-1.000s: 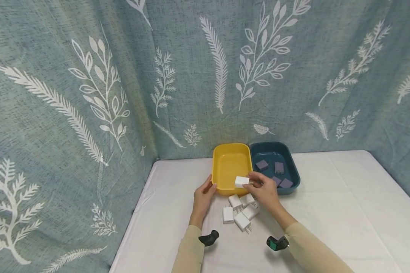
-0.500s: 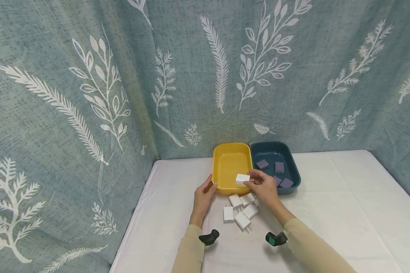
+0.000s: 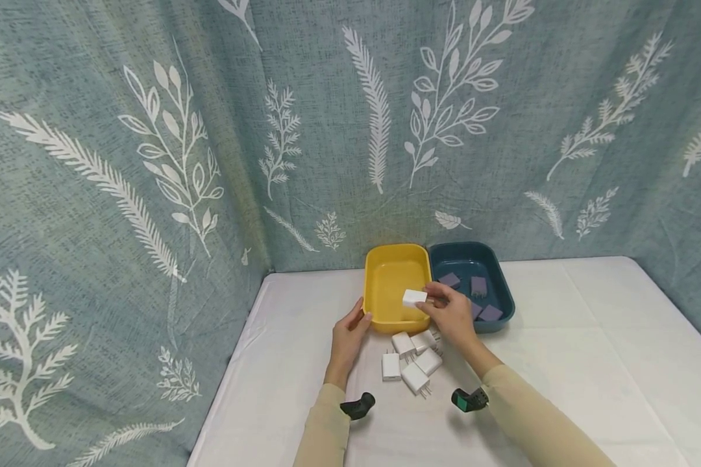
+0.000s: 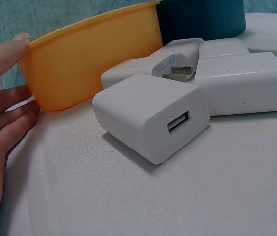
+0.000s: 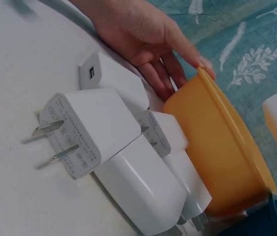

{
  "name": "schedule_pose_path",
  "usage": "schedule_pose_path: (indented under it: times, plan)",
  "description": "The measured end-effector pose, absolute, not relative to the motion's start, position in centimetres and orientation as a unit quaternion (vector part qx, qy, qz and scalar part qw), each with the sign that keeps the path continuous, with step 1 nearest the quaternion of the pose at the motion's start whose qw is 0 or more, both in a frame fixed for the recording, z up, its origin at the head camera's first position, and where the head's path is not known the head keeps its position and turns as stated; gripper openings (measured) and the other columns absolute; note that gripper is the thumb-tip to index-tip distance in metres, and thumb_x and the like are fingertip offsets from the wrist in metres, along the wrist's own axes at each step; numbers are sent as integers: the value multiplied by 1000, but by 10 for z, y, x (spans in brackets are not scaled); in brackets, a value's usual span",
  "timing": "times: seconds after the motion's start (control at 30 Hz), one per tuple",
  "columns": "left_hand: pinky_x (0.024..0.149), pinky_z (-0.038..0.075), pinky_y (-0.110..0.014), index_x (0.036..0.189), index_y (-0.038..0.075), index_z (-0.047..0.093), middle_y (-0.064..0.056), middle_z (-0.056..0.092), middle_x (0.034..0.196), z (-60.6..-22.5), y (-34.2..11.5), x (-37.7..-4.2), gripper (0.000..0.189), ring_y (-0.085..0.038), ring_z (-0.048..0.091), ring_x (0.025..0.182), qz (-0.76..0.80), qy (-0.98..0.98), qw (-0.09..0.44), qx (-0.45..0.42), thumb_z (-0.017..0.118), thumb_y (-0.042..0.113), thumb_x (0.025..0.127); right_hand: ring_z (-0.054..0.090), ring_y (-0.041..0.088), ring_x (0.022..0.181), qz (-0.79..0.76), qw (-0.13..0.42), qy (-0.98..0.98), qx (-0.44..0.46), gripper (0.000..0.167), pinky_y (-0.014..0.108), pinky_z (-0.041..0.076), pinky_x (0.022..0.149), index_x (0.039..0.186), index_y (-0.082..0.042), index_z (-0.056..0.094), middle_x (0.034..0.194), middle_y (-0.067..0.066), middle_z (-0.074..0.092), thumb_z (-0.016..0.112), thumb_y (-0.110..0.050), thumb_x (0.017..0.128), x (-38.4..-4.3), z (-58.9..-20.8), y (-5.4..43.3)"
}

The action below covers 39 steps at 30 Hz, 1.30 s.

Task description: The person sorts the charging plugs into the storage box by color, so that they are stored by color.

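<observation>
Above the near part of the yellow plastic bin point(image 3: 391, 275), my right hand point(image 3: 454, 318) pinches a white USB wall charger point(image 3: 414, 298) between thumb and fingers. The charger lies sideways in the grip, and part of it also shows at the edge of the right wrist view. My left hand point(image 3: 348, 340) holds the bin's near left corner, its thumb point(image 4: 12, 51) at the rim and other fingers against the outer wall. Just in front of the bin lie several more white chargers point(image 3: 414, 377), with metal prongs showing on some.
A dark blue bin point(image 3: 466, 264) stands against the yellow one on its right, with several purple chargers point(image 3: 478, 286) inside. Both rest on a white-covered table point(image 3: 566, 337). A leaf-patterned curtain point(image 3: 327, 130) hangs directly behind and along the sides.
My right hand has moved slightly farther over the yellow bin, away from its near edge, carrying the white charger. My left hand stays at the bin's corner.
</observation>
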State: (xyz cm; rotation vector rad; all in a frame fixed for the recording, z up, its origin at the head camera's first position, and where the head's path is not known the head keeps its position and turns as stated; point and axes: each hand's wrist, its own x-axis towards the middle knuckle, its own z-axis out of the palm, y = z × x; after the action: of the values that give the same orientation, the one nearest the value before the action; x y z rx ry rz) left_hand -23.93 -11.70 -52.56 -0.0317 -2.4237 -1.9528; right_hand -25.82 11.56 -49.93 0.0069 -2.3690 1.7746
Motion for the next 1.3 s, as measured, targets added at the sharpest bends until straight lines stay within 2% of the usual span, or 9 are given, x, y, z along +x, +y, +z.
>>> schedule_pose_path:
  times: [0.57,0.9,1.07,1.17,1.3]
  plan:
    - [112,42,-37,146,17,45,-2,47,150,-526,-119,-240,53,-22,47,137,-628,-778,19,-11,60,29,97,66,24,109,608,107,-787,15,43,27,55,94,119,-1,66,118,14,69,80,-10,79,-265,-491,109]
    - [114,40,-38,146,18,46,0,47,149,-526,-118,-240,52,-22,46,138,-630,-776,18,-14,60,29,97,66,25,110,606,115,-787,9,44,31,54,97,120,-1,65,120,14,68,79,-12,81,-270,-490,106]
    - [113,41,-37,144,28,48,5,49,148,-552,-120,-253,51,-18,49,136,-631,-775,37,-12,62,37,95,65,26,113,608,119,-785,4,46,33,53,100,124,-1,63,122,14,67,78,-14,82,-272,-490,105]
    - [112,43,-36,142,33,49,9,50,147,-565,-121,-258,51,-15,50,134,-628,-777,48,-17,62,42,94,64,25,116,619,125,-775,4,47,29,53,99,127,-2,61,123,15,66,77,-11,83,-272,-492,105]
    - [112,43,-36,142,33,49,9,50,146,-567,-122,-259,51,-15,51,133,-625,-779,51,-18,62,42,94,64,25,116,627,127,-769,3,45,21,53,96,127,-2,61,123,15,66,75,-9,84,-270,-494,107]
